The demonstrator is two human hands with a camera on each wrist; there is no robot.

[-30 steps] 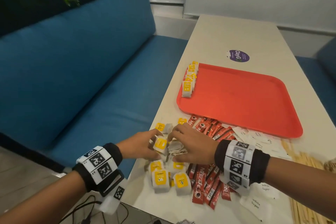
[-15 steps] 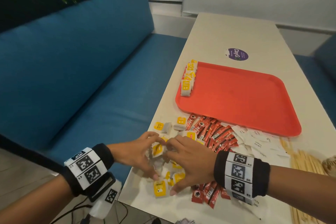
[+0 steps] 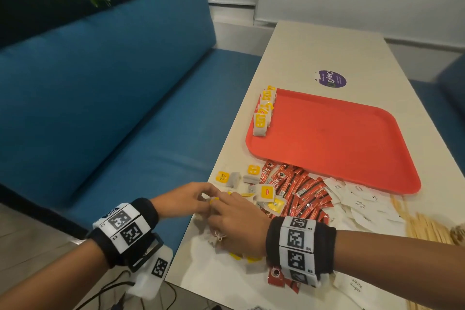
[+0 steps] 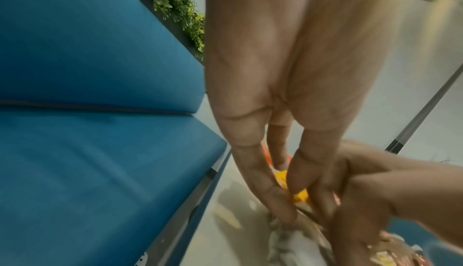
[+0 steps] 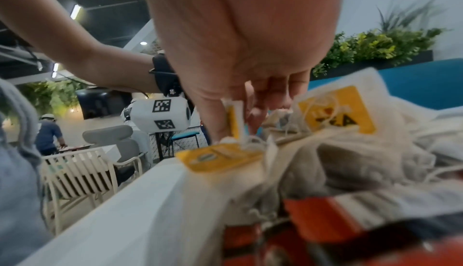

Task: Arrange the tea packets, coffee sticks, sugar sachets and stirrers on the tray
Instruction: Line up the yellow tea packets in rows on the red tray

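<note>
Both hands are meeting over the tea packets (image 3: 221, 231) at the table's near edge. The left hand (image 3: 186, 199) is pinching a yellow tag (image 4: 298, 191); the right hand (image 3: 239, 224) is curling round the bunch beneath.

A purple round sticker (image 3: 331, 79) at the tray's twelve o'clock reads "ClayG". Red coffee sticks (image 3: 267, 175) read "NESCAFE CLASSIC". A sugar sachet (image 3: 355, 285) reads "White Sugar". A yellow tea tag (image 5: 335, 112) shows "TEA".

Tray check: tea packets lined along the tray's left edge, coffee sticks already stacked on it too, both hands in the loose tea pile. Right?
Not quite. The coffee sticks lie on the table beside the red tray, not on it, as the head view shows. The tea packets do line its left edge, and the left hand and right hand are in the loose tea pile.
</note>
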